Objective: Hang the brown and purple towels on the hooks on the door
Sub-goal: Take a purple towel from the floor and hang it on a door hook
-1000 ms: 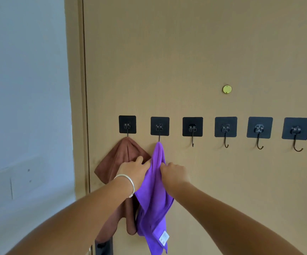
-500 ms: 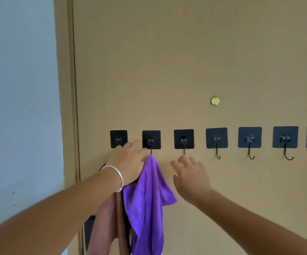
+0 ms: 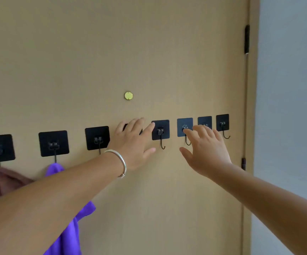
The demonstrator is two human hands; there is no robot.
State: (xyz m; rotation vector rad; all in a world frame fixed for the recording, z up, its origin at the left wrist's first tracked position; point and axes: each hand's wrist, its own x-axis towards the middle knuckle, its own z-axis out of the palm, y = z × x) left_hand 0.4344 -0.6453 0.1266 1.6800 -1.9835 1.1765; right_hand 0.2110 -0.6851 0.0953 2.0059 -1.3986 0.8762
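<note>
1. Tan door panel [image 3: 149, 52] fills most of the view; matte surface, faint fine grain, no panelling.
2. Small round brass-coloured disc [image 3: 128, 95] set in the door panel, near its middle width, above mid-height of the view.
3. Door frame [image 3: 252, 107], same tan colour, runs vertically along the door panel's right edge.
4. Two dark hinges on that edge: upper hinge [image 3: 247, 39] near the top right, lower hinge [image 3: 243, 163] further down.
5. Pale grey-blue wall [image 3: 292, 107] right of the door frame; plain, unmarked.
6. Light soft and even; no hard shadows on the door panel or the wall.
</note>
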